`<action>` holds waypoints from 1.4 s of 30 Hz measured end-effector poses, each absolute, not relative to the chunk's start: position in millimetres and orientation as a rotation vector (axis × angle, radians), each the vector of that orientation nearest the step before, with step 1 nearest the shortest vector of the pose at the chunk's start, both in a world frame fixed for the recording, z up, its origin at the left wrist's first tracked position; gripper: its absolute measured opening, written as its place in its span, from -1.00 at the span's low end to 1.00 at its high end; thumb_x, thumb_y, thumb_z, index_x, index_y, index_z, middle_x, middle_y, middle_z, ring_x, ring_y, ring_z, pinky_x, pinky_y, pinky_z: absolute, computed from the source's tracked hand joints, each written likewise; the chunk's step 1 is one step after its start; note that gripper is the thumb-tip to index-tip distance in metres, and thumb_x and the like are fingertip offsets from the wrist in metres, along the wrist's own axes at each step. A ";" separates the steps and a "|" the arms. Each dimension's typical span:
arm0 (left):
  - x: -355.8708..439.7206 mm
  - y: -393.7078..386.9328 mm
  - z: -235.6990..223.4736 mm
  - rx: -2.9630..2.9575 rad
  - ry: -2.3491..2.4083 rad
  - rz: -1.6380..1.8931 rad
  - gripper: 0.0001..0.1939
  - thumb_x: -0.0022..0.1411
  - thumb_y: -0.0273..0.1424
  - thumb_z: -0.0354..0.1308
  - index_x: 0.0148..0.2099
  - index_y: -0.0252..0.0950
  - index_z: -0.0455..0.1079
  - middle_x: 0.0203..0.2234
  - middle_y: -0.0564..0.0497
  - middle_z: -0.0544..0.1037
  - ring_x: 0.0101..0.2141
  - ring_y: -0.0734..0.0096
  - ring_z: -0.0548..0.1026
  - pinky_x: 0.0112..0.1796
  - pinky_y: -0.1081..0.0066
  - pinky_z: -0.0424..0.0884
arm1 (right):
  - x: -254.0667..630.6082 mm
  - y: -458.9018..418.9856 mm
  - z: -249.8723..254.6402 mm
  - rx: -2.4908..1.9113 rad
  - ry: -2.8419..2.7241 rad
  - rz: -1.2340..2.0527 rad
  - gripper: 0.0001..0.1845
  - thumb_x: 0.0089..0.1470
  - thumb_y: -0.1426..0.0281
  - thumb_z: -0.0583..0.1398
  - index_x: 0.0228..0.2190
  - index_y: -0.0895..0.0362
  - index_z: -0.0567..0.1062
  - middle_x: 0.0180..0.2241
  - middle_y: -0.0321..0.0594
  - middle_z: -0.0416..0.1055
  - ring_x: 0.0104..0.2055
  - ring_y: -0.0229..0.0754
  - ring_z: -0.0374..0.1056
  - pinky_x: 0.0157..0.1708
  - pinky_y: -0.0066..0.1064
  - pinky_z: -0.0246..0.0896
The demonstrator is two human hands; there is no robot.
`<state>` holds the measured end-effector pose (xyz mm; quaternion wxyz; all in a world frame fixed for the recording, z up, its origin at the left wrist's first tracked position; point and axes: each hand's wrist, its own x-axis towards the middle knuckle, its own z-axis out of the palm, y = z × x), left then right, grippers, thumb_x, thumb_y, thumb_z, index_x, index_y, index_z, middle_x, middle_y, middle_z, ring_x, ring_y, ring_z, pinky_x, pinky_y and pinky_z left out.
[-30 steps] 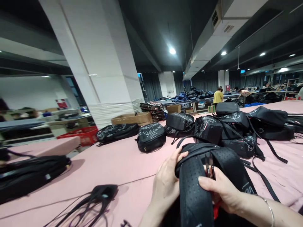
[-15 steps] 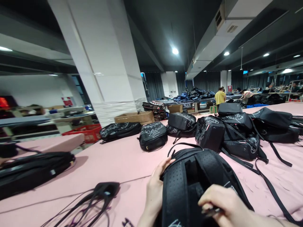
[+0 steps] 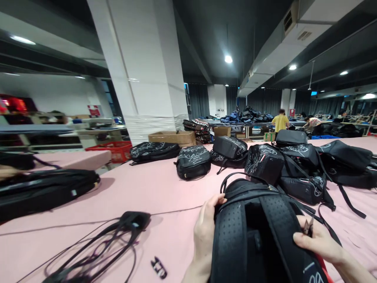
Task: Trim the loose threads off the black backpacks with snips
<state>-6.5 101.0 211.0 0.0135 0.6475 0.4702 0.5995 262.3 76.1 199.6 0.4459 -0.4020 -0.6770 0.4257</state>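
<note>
A black backpack [image 3: 231, 232] stands in front of me, its two padded shoulder straps and top loop facing me. My left hand [image 3: 206, 224] grips its upper left edge, fingers curled behind the side. On the opposite side, my right hand [image 3: 319, 239] is closed around small thread snips [image 3: 308, 227], their metal tips pointing up above the thumb. That hand rests at the right shoulder strap; some of its fingers are hidden. A small black object [image 3: 159, 267], too small to name, lies on the table to the left of the backpack.
Pink cloth covers the table [image 3: 165, 188]. Dark cords and straps [image 3: 97, 251] lie at left, near another black bag [image 3: 47, 190] with part of a person's hand [image 3: 10, 172]. Several black backpacks [image 3: 194, 162] line the far side. A white pillar [image 3: 141, 67] rises behind; people work farther back.
My right hand has moved from the middle of the backpack to its right side, still with the snips. The backpack has shifted right in view, and the camera has turned slightly.
</note>
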 end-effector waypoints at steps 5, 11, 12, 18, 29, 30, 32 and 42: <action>-34.7 102.6 224.9 2.179 1.188 1.504 -0.62 0.08 -0.39 0.07 -0.01 -0.25 0.27 -0.09 -0.08 0.41 -0.06 0.30 0.38 -0.03 0.29 0.31 | 251.6 72.6 191.8 -1.016 -1.662 1.088 -0.63 -0.01 0.12 0.15 -0.47 0.21 0.37 -0.50 -0.21 0.25 -0.42 -0.23 0.17 -0.39 -0.40 0.16; -41.6 87.2 251.0 2.155 1.285 1.498 -0.60 0.17 -0.28 0.02 0.07 -0.19 0.24 0.00 -0.05 0.37 0.00 0.27 0.33 0.02 0.27 0.26 | 223.2 69.0 199.3 -0.991 -1.678 1.010 -0.67 0.07 0.17 0.10 -0.48 0.21 0.31 -0.49 -0.28 0.18 -0.42 -0.29 0.11 -0.39 -0.47 0.08; -36.0 84.2 254.0 2.279 1.289 1.460 -0.57 0.14 -0.27 0.06 0.08 -0.16 0.23 0.01 -0.03 0.36 0.02 0.26 0.32 0.03 0.26 0.24 | 219.2 69.0 200.7 -0.972 -1.664 1.029 -0.67 0.06 0.17 0.11 -0.49 0.21 0.30 -0.51 -0.30 0.16 -0.44 -0.31 0.09 -0.42 -0.49 0.07; -24.7 83.1 249.1 2.098 1.450 1.649 -0.58 0.13 -0.21 0.06 0.03 -0.24 0.27 -0.05 -0.08 0.39 -0.04 0.26 0.36 0.01 0.25 0.25 | 224.5 69.9 204.9 -0.866 -1.416 1.302 -0.61 -0.03 0.11 0.18 -0.34 0.20 0.39 -0.38 -0.20 0.35 -0.35 -0.22 0.27 -0.31 -0.41 0.21; 9.6 65.8 241.5 0.940 0.859 1.249 -0.65 0.03 -0.16 0.16 -0.31 -0.39 0.43 -0.61 0.03 0.43 -0.57 0.47 0.40 -0.52 0.50 0.34 | 273.1 67.9 193.9 -1.039 -1.487 1.145 -0.65 -0.07 0.13 0.21 -0.44 0.19 0.42 -0.44 -0.18 0.36 -0.35 -0.16 0.28 -0.25 -0.30 0.24; 15.1 66.3 243.8 0.883 0.792 1.267 -0.68 0.03 -0.21 0.18 -0.28 -0.39 0.43 -0.58 0.02 0.45 -0.54 0.47 0.42 -0.49 0.49 0.36 | 274.4 67.4 194.3 -1.060 -1.465 1.128 -0.64 -0.08 0.12 0.21 -0.41 0.18 0.43 -0.41 -0.16 0.37 -0.33 -0.14 0.29 -0.25 -0.29 0.25; 22.9 68.4 246.0 0.808 0.701 1.297 -0.71 0.02 -0.28 0.21 -0.26 -0.40 0.44 -0.53 -0.01 0.49 -0.51 0.45 0.45 -0.42 0.46 0.40 | 276.9 66.9 194.9 -1.089 -1.455 1.120 -0.62 -0.08 0.11 0.21 -0.35 0.17 0.44 -0.36 -0.14 0.39 -0.27 -0.10 0.30 -0.22 -0.29 0.25; 51.3 69.4 203.6 1.767 1.080 1.812 -0.75 0.15 -0.42 0.07 -0.13 -0.34 0.44 -0.24 -0.09 0.52 -0.20 0.34 0.47 -0.14 0.41 0.40 | 305.3 75.6 220.9 -1.222 -1.614 0.388 -0.74 0.03 0.20 0.14 -0.34 0.15 0.43 -0.41 -0.20 0.32 -0.37 -0.20 0.26 -0.38 -0.44 0.21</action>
